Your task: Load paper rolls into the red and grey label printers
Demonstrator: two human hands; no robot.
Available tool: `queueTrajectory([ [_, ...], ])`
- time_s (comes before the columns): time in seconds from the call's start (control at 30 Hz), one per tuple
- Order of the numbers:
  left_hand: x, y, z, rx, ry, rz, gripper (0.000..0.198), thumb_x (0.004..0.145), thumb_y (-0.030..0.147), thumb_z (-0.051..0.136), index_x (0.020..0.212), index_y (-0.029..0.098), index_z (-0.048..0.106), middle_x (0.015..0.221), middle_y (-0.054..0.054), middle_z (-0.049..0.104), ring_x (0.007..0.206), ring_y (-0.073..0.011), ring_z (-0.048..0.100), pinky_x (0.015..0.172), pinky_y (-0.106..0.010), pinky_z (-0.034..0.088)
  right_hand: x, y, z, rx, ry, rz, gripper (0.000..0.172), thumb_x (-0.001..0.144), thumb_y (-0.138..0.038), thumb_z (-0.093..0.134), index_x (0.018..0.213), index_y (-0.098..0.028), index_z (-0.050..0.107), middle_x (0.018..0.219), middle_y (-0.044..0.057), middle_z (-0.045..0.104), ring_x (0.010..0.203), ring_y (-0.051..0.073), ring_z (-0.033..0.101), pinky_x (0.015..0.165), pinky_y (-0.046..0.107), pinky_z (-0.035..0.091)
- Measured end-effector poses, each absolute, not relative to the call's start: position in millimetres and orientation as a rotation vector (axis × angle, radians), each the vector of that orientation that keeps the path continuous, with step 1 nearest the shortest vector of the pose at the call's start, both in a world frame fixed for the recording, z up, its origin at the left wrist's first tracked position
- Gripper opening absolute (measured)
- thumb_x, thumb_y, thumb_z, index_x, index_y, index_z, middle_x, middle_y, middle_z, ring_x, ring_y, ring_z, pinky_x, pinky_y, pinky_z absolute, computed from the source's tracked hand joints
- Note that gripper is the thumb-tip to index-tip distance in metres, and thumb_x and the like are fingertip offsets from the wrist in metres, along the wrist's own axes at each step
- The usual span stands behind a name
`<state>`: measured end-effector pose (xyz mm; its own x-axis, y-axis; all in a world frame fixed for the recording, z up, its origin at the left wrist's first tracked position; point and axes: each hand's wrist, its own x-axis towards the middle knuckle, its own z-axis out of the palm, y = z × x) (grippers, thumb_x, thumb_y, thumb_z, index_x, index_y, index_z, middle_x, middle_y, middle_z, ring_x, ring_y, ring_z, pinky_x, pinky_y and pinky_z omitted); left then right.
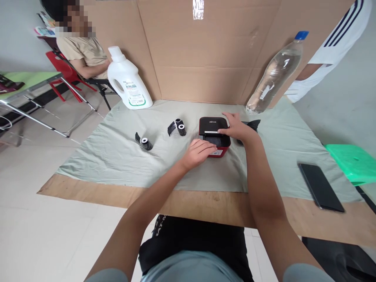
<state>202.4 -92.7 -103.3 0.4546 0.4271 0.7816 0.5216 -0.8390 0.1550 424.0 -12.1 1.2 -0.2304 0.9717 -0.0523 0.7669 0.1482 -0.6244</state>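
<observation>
A small black and red thermal printer (214, 123) stands on the cloth in front of me, with a pale label on its red front. My left hand (199, 152) reaches the front left of it, fingers pressed together with their tips at the dark opening; whatever lies under them is hidden. My right hand (238, 128) grips the printer's right side, the thumb on the lid edge and another finger by the back corner. Left of the printer lie small rolls with white ends and black wrapping, one roll (146, 143) apart and a pair of rolls (179, 127) together.
A white detergent bottle (131, 80) and a clear bottle with a blue cap (277, 74) lean against the cardboard (202, 51). A black item (254, 124) is partly behind my right wrist. A phone (320, 187) lies at the right. One person sits left; another's white sleeve shows right.
</observation>
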Motion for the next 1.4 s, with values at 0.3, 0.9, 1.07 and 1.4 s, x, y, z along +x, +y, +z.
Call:
queueTrajectory([
  [0.3,199.3,-87.2,-108.9,-2.382,-1.189,-1.523,0.037,0.102,0.047,0.054,0.129,0.022,0.061,0.146,-0.019,0.059,0.136,-0.0334,0.057,0.112,-0.055,0.044,436.0,-6.1,-6.1,-1.654,-1.851,1.237,0.094,0.072,-0.047,0.085,0.156,-0.029,0.046,0.133,0.015,0.072,0.098,0.031,0.074,0.077,0.043,0.065],
  [0.9,192.7,-77.4,-95.7,-2.653,-1.29,-1.571,0.059,0.1,0.062,0.054,0.142,0.022,0.057,0.151,-0.017,0.06,0.156,-0.0342,0.039,0.126,-0.059,0.032,426.3,-80.6,-90.8,-1.2,-1.444,1.137,0.074,0.091,-0.074,0.054,0.147,-0.026,0.053,0.153,0.011,0.061,0.134,0.031,0.064,0.105,0.046,0.058],
  [1.07,202.0,-71.6,-88.9,-2.703,-1.425,-1.525,0.054,0.107,0.057,0.043,0.148,0.026,0.059,0.154,-0.014,0.06,0.157,-0.0331,0.039,0.127,-0.062,0.029,419.5,-98.1,-107.8,-1.127,-1.657,0.855,0.095,0.079,-0.064,0.077,0.157,-0.023,0.044,0.158,0.016,0.055,0.143,0.034,0.056,0.121,0.052,0.045],
  [1.4,193.9,-69.4,-114.8,-2.691,-1.801,-2.141,0.073,0.102,0.071,0.043,0.163,0.03,0.04,0.173,-0.008,0.036,0.162,-0.0283,0.032,0.133,-0.051,0.029,413.8,-97.1,-105.5,-1.165,-1.693,0.766,0.091,0.08,-0.052,0.078,0.157,-0.021,0.042,0.154,0.015,0.059,0.139,0.032,0.059,0.118,0.05,0.048],
])
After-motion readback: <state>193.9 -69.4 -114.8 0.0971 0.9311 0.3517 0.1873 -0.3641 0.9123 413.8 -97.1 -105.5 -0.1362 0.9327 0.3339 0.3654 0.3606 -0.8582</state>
